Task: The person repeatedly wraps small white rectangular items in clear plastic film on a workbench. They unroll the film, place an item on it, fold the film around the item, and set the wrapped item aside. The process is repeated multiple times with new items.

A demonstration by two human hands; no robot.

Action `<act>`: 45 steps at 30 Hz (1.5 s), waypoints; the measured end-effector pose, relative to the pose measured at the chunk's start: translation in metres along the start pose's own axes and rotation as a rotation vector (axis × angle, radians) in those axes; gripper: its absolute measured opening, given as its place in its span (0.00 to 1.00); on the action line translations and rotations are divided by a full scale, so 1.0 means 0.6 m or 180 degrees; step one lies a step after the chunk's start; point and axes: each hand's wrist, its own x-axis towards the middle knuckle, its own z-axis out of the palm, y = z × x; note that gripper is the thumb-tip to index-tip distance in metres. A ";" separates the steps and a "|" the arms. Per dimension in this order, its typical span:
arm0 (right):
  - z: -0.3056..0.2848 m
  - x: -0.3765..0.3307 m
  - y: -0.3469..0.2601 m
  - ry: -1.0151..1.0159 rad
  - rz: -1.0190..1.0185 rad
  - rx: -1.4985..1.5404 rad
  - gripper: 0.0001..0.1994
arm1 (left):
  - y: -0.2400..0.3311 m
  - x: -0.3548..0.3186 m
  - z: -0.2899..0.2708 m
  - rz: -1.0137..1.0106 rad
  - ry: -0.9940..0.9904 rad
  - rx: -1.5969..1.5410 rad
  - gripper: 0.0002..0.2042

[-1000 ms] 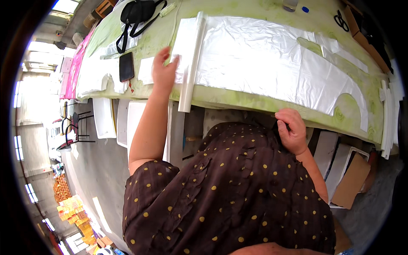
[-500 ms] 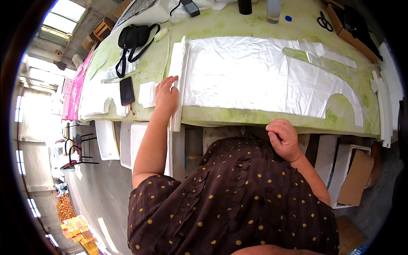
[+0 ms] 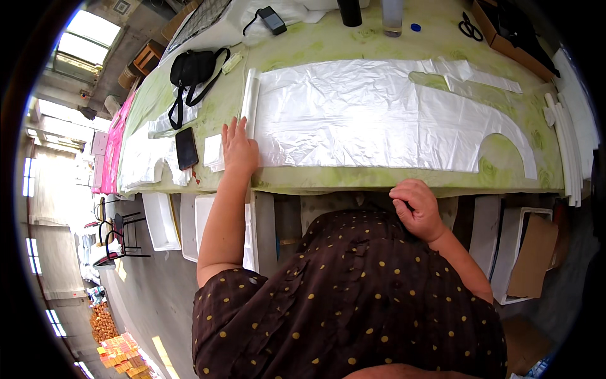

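Note:
A thin white plastic sheet, shaped like a disposable apron (image 3: 360,120), lies flat along the table, with a curved cut-out and straps towards its right end. Its left end is gathered into a narrow folded band (image 3: 250,101). My left hand (image 3: 240,148) rests on the near part of that band, fingers stretched out and pointing away from me. Part of the band is hidden under the palm. At the table's front edge, below the sheet, my right hand (image 3: 418,207) is loosely curled, with nothing visible in it and no contact with the sheet.
Left of my left hand lie a small white folded stack (image 3: 214,153), a phone (image 3: 186,149) and a black bag (image 3: 192,67). Scissors (image 3: 469,27), a bottle (image 3: 391,18) and a cardboard box (image 3: 499,28) stand or lie at the back. White rolls (image 3: 568,151) are at the right edge.
The folded band, which overhung the table's front edge, now lies flatter and shorter on the table. My left hand has shifted slightly left and flattened onto it. The right hand stays curled.

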 end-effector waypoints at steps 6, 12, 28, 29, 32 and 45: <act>0.001 0.006 0.000 -0.0052 -0.0045 -0.0075 0.07 | 0.007 0.043 0.008 -0.0303 -0.0085 -0.0138 0.40; 0.000 0.002 -0.004 -0.0024 0.0142 0.0011 0.07 | 0.031 0.080 -0.057 -0.0712 -0.0799 -0.0495 0.41; 0.043 0.108 -0.069 -0.1007 0.2402 0.1553 0.44 | 0.371 -0.033 0.026 -0.0404 -0.1124 -0.5067 0.36; 0.042 0.100 -0.063 -0.0933 0.2362 0.1468 0.44 | 0.380 -0.039 0.031 -0.0305 -0.1132 -0.4672 0.37; 0.038 0.074 -0.033 -0.0726 0.2160 0.1112 0.45 | 0.400 -0.036 0.118 0.1305 0.0160 -0.2963 0.28; -0.084 0.015 -0.035 -0.0743 0.2587 0.0890 0.40 | 0.483 0.086 0.084 0.1133 -0.1108 -0.4437 0.29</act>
